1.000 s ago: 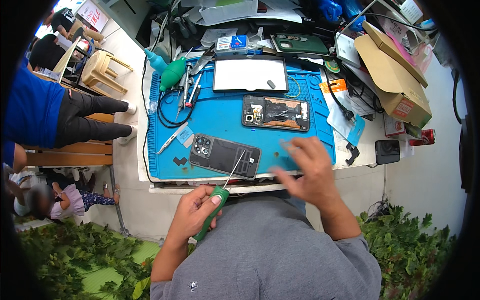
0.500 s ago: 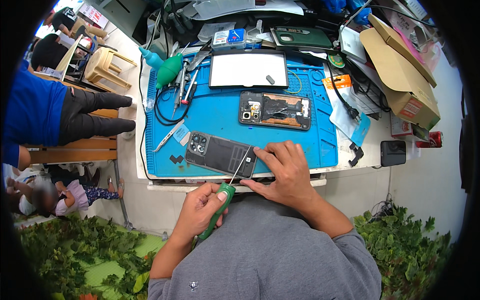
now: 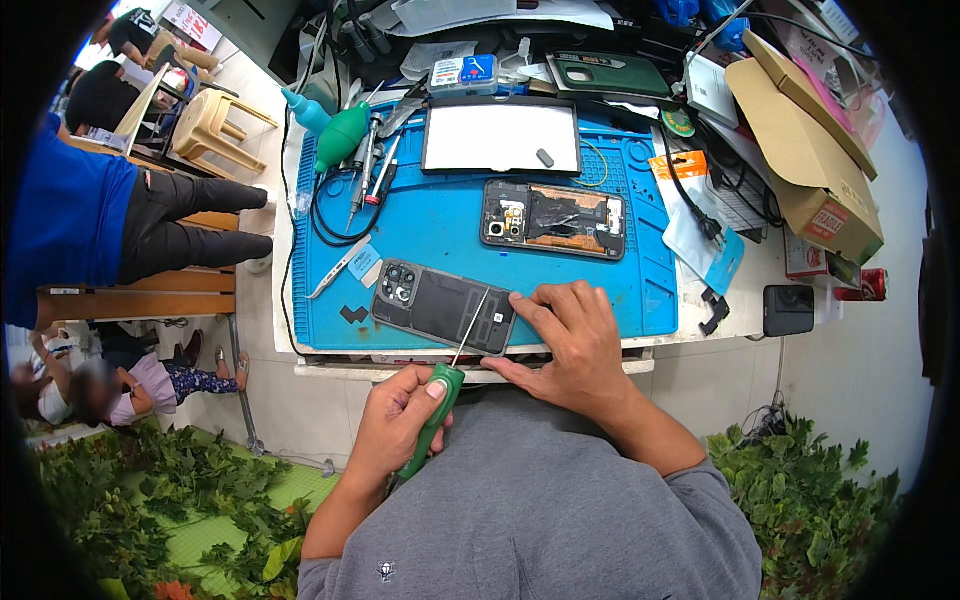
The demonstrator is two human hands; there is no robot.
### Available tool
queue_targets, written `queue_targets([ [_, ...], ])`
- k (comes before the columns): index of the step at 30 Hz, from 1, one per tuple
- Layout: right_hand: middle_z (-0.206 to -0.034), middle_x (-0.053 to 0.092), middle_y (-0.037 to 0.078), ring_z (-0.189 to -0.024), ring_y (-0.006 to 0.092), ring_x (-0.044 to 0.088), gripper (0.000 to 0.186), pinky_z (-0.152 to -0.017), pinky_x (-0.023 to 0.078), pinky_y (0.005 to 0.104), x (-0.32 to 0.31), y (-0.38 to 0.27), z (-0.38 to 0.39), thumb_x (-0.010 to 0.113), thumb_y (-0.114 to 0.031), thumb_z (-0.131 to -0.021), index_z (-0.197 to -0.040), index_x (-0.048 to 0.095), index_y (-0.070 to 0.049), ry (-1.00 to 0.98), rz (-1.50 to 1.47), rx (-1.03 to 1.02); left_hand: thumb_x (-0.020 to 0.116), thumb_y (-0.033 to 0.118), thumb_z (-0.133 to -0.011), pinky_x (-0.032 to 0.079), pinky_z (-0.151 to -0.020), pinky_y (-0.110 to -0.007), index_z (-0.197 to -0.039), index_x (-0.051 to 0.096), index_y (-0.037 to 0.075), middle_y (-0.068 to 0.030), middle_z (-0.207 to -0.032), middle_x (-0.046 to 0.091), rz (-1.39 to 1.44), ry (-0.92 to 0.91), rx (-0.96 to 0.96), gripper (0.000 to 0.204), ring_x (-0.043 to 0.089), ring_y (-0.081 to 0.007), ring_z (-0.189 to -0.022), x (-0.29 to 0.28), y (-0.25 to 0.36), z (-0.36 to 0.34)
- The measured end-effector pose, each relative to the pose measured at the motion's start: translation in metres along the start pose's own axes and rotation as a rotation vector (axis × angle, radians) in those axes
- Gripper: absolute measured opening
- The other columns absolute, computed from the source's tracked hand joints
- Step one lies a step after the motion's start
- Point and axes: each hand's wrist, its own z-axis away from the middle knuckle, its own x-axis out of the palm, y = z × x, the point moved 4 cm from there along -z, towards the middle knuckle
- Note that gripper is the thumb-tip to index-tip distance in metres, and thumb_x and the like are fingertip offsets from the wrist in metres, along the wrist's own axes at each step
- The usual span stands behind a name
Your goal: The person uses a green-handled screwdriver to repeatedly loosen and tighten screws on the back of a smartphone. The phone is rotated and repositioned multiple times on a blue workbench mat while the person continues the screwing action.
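My left hand (image 3: 405, 425) grips a green-handled tool (image 3: 443, 385) with a thin metal shaft that reaches over a dark grey phone back cover (image 3: 420, 298). My right hand (image 3: 570, 345) holds that cover by its right end, index finger and thumb on opposite edges. The cover lies on the blue mat (image 3: 645, 300), its camera rings at the left. Above it sits an opened phone (image 3: 555, 220) with exposed inner parts. Tweezers (image 3: 342, 268), small dark pieces (image 3: 353, 313) and a white tray in a black frame (image 3: 500, 137) are also on the mat.
A green air blower (image 3: 340, 135) and slim tools stand at the mat's left. Cables, an open cardboard box (image 3: 800, 170) and a black device (image 3: 787, 310) crowd the right. A person in blue (image 3: 70, 220), others behind, and a plastic stool (image 3: 205, 130) are at the left.
My right hand has come down and leftward onto the cover's right end, taking hold of it. The cover has shifted slightly; my left hand stays on the tool, its tip over the cover.
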Motion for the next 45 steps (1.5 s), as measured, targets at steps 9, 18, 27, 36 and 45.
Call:
queue_targets([
  [9, -0.116, 0.072, 0.010, -0.103, 0.0270, 0.063, 0.075, -0.086, 0.045, 0.0435, -0.001, 0.000, -0.001, 0.098, -0.056, -0.082, -0.129, 0.079, -0.001, 0.002, 0.000, -0.004, 0.064, 0.027, -0.120, 0.052, -0.055, -0.028, -0.127, 0.071, -0.002, -0.0070, -0.085, 0.072, 0.023, 0.000, 0.014, 0.031, 0.066, -0.0109, -0.059, -0.004, 0.003, 0.002],
  [18, -0.116, 0.072, 0.010, -0.102, 0.0273, 0.063, 0.074, -0.085, 0.045, 0.0435, 0.000, 0.001, 0.000, 0.098, -0.055, -0.082, -0.129, 0.080, 0.000, 0.002, -0.010, -0.009, 0.064, 0.026, -0.120, 0.050, -0.055, -0.028, -0.125, 0.072, -0.003, -0.0063, -0.084, 0.071, 0.004, -0.035, -0.015, 0.030, 0.064, -0.0103, -0.059, 0.007, 0.004, -0.001],
  [27, -0.116, 0.071, 0.010, -0.102, 0.0275, 0.063, 0.074, -0.086, 0.045, 0.0437, -0.001, 0.000, -0.001, 0.098, -0.055, -0.082, -0.128, 0.080, 0.000, 0.000, -0.011, -0.007, 0.060, 0.029, -0.120, 0.052, -0.052, -0.028, -0.126, 0.069, -0.002, -0.0100, -0.085, 0.073, 0.001, 0.022, 0.012, 0.033, 0.065, -0.0137, -0.056, 0.000, 0.002, -0.001],
  [36, -0.115, 0.071, 0.010, -0.102, 0.0275, 0.062, 0.073, -0.086, 0.045, 0.0432, -0.002, -0.001, -0.003, 0.100, -0.055, -0.081, -0.126, 0.080, -0.001, -0.006, 0.001, -0.004, 0.063, 0.030, -0.120, 0.051, -0.054, -0.027, -0.127, 0.070, -0.002, -0.0085, -0.086, 0.073, 0.060, 0.081, 0.044, 0.034, 0.066, -0.0121, -0.058, -0.014, -0.002, 0.002],
  [45, -0.111, 0.068, 0.009, -0.098, 0.0273, 0.059, 0.074, -0.083, 0.044, 0.0421, -0.002, -0.002, -0.004, 0.104, -0.052, -0.077, -0.126, 0.080, -0.003, 0.016, 0.001, -0.011, 0.062, 0.029, -0.121, 0.051, -0.053, -0.027, -0.129, 0.071, -0.003, -0.0088, -0.086, 0.073, 0.077, 0.137, 0.062, 0.034, 0.065, -0.0119, -0.057, -0.021, -0.002, 0.000],
])
